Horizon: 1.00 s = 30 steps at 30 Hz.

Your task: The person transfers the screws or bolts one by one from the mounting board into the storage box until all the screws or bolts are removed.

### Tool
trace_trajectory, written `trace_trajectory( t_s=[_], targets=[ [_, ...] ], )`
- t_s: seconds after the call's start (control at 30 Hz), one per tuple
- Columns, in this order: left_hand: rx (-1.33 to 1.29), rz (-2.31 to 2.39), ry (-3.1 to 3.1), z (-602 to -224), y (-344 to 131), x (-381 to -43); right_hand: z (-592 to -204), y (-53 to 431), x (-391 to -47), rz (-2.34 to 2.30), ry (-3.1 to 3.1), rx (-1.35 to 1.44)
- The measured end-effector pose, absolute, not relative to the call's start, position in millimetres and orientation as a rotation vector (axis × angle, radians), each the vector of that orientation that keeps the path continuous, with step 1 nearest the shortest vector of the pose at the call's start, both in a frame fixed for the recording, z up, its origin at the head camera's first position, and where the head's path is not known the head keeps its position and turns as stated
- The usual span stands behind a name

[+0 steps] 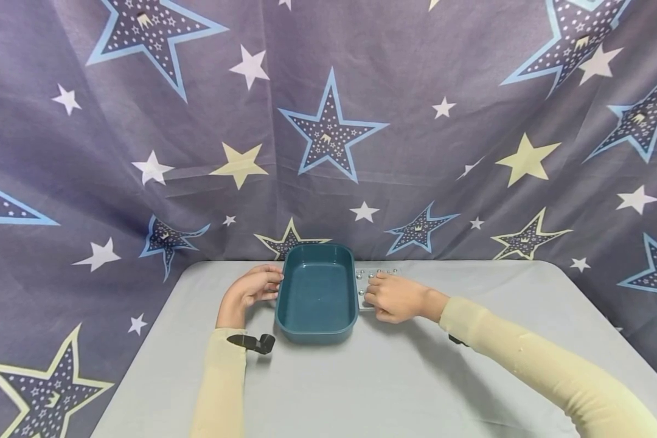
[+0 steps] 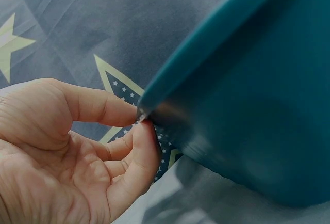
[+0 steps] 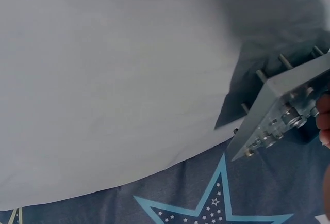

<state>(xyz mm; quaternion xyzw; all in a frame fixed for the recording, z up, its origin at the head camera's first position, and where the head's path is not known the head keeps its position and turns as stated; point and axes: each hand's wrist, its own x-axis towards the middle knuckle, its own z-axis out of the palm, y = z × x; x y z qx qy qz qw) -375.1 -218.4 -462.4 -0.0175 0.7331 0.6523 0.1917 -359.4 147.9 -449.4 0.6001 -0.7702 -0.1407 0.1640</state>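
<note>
A deep teal rectangular tray [image 1: 319, 298] stands on the table, its inside bare. At its left rim is my left hand [image 1: 257, 285]; in the left wrist view the thumb and fingertips [image 2: 149, 128] pinch the lip of the tray. Just right of the tray, a silver metal plate [image 1: 365, 302] carries several bolts. My right hand [image 1: 396, 298] curls over this plate and grips at one of its bolts. In the right wrist view bolt heads [image 3: 291, 116] stand on one face and shanks [image 3: 285, 61] poke out of the other; only some fingertips show, and the rest is out of frame.
A pale grey cloth covers the table [image 1: 405, 383]. Behind it hangs a dark curtain [image 1: 405, 152] with printed stars, close to the table's back edge. Black camera mounts [image 1: 254, 342] sit at the wrists over cream sleeves [image 1: 219, 389].
</note>
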Motion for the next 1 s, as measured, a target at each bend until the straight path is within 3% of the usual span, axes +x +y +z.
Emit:
trace_trajectory(
  t_s=[1.0],
  targets=[
    [-0.036,1.843,2.051,-461.4,-218.3,-372.7,-447.1,141.1,-353.9,-0.467,-2.216,1.651]
  ],
)
